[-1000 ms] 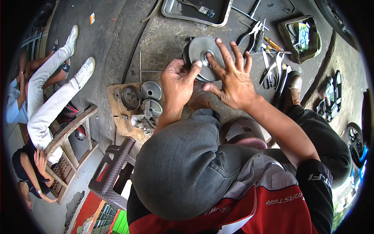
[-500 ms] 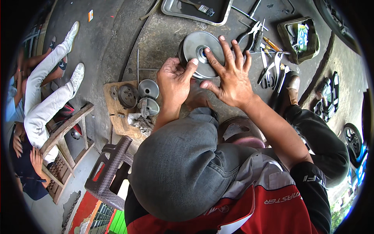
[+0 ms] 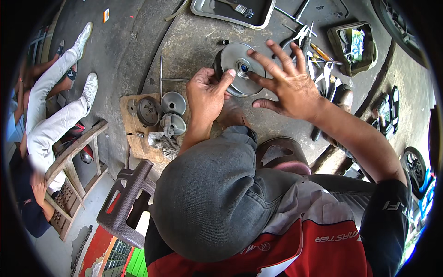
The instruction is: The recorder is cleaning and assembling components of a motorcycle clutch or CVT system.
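A round grey metal pulley (image 3: 230,60), thick at the rim with a hub hole in its middle, stands tilted above the floor. My left hand (image 3: 206,94) is closed on its left edge, thumb pressed on the face. Over the pulley's right side spreads my right hand (image 3: 288,85), open, fingers apart, two fingertips overlapping the face near the hub. Whether those fingertips touch the metal I cannot tell. Just behind the pulley a small dark ring (image 3: 226,42) sits on the concrete. The pulley's underside is hidden.
Left of my hands, a board (image 3: 134,117) bears several round metal parts and a rag. A T-handle wrench (image 3: 162,78) lies behind it. At right are pliers (image 3: 300,34), other tools and a bin (image 3: 353,48). A tray (image 3: 230,14) stands at the back.
My right hand has drawn back to the right from the hub, uncovering more of the face. The pulley has shifted slightly nearer, and the small ring behind it now shows.
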A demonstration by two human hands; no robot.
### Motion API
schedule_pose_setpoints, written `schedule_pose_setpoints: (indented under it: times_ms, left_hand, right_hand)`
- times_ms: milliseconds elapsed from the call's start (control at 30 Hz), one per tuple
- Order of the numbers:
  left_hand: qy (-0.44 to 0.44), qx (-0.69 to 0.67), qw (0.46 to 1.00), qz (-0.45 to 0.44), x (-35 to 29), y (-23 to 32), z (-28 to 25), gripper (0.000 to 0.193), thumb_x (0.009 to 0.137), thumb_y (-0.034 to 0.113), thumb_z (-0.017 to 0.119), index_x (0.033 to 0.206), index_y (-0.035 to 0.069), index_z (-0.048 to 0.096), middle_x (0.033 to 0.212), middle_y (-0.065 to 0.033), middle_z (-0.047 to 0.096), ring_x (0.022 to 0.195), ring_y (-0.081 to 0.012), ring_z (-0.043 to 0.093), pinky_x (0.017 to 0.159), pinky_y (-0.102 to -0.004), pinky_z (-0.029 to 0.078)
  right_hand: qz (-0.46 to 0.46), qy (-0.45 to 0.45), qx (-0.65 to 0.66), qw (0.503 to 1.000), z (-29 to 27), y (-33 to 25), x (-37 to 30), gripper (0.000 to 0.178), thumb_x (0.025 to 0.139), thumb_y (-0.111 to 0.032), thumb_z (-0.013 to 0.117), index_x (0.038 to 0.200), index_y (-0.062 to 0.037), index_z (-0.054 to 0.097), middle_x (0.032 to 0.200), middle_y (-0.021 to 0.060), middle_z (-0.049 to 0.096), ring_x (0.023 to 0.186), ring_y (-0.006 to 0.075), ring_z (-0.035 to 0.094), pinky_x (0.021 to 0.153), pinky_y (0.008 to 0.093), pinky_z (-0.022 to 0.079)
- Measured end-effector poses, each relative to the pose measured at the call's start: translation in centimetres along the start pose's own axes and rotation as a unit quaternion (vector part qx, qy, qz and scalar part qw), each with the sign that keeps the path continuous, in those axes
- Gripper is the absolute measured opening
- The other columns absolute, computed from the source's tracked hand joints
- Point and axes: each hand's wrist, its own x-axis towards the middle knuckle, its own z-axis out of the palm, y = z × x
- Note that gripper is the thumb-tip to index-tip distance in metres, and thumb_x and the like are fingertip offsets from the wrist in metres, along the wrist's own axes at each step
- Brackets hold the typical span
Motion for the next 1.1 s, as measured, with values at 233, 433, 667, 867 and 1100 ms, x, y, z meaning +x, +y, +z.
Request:
schedule_pose_setpoints:
  times_ms: [233,433,667,867,1100]
  left_hand:
    - [-0.012,-0.03,0.999,0.027,0.4,-0.1,0.4,0.032,0.089,0.018,0.085,0.092,-0.006,0.065,0.071,-0.0041,0.063,0.056,-0.0069,0.06,0.045,-0.021,0.049]
    - [-0.002,-0.019,1.0,0.012,0.5,-0.9,0.2,0.032,0.088,0.018,0.085,0.093,-0.006,0.063,0.072,-0.0035,0.061,0.056,-0.007,0.06,0.045,-0.0211,0.051]
    - [0.065,-0.001,0.998,0.016,2.8,-1.6,-1.3,0.034,0.088,0.017,0.086,0.095,-0.005,0.062,0.072,-0.0032,0.061,0.052,-0.0074,0.057,0.043,-0.0221,0.046]
    - [0.19,-0.011,0.982,0.014,7.6,-4.0,-5.1,0.027,0.092,0.02,0.081,0.092,-0.001,0.064,0.073,-0.0067,0.066,0.051,-0.0123,0.06,0.046,-0.0256,0.049]
    - [0.199,-0.285,0.937,-0.044,12.6,-9.6,-6.3,0.04,0.094,0.023,0.077,0.121,-0.001,0.059,0.1,-0.0123,0.069,0.079,-0.0216,0.068,0.069,-0.0337,0.059]
  right_hand:
    - [0.244,-0.025,0.277,0.929,4.2,-3.1,0.4,0.087,0.088,-0.08,0.055,0.159,-0.0324,0.041,0.172,0.0206,0.001,0.157,0.0466,0.001,0.124,0.0662,0.006]
    - [0.186,0.036,0.314,0.93,5.2,-3.8,-0.6,0.075,0.091,-0.074,0.059,0.155,-0.0349,0.049,0.171,0.0206,0.007,0.156,0.0484,0.005,0.123,0.0654,0.008]
    - [0.137,0.052,0.282,0.948,5.5,-1.6,-2.5,0.055,0.092,-0.057,0.07,0.136,-0.0244,0.069,0.169,0.0152,0.02,0.152,0.0466,0.016,0.124,0.0616,0.014]
    - [0.329,0.019,0.241,0.913,7.8,2.5,-6.9,0.064,0.091,-0.053,0.074,0.14,-0.0143,0.063,0.162,0.0268,0.025,0.15,0.0473,0.023,0.122,0.0562,0.027]
    - [0.359,0.067,0.257,0.895,10.6,4.9,-9.5,0.082,0.089,-0.041,0.078,0.156,-0.0152,0.039,0.158,0.028,0.031,0.146,0.0478,0.031,0.121,0.0534,0.03]
